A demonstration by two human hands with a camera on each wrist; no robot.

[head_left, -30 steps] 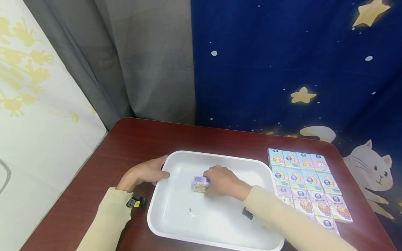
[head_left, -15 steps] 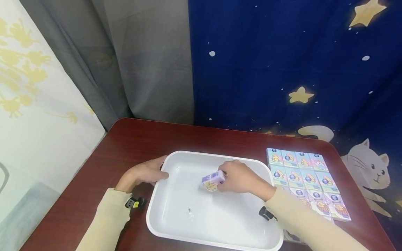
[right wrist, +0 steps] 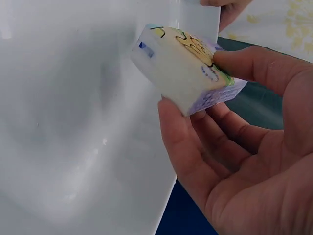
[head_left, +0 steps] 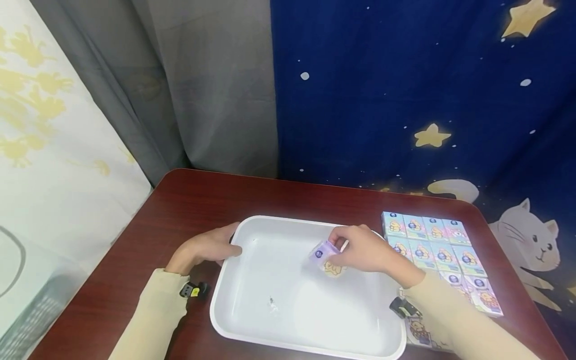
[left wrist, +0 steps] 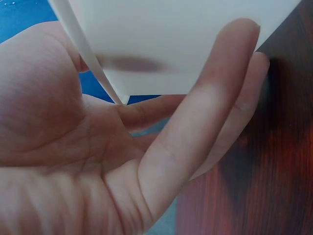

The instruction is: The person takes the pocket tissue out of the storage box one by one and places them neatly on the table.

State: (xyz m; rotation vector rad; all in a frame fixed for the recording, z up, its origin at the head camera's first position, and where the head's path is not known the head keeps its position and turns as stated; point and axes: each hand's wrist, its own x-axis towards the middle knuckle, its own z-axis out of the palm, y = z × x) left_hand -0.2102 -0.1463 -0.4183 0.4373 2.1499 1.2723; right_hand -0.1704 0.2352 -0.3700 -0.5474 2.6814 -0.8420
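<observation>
My right hand [head_left: 366,250] pinches a small purple-and-white tissue pack [head_left: 323,254] with a yellow cartoon print, tilted and raised over the white tray [head_left: 252,285]. In the right wrist view the thumb lies on the printed face of the pack [right wrist: 181,73], with the fingers along its other side. At the tray's left side my left hand [head_left: 208,246] holds the rim, thumb over the edge. The left wrist view shows its fingers against the outside of the tray wall [left wrist: 146,39].
Several similar tissue packs [head_left: 443,256] lie in close rows on the table right of the tray, partly hidden by the right sleeve. A small clear scrap [head_left: 273,304] lies on the tray floor. A blue starry curtain [head_left: 351,100] hangs behind the dark red table [head_left: 180,205].
The right hand has lifted the tissue pack off the tray floor and moved right with it, turning it. The left hand stays on the rim.
</observation>
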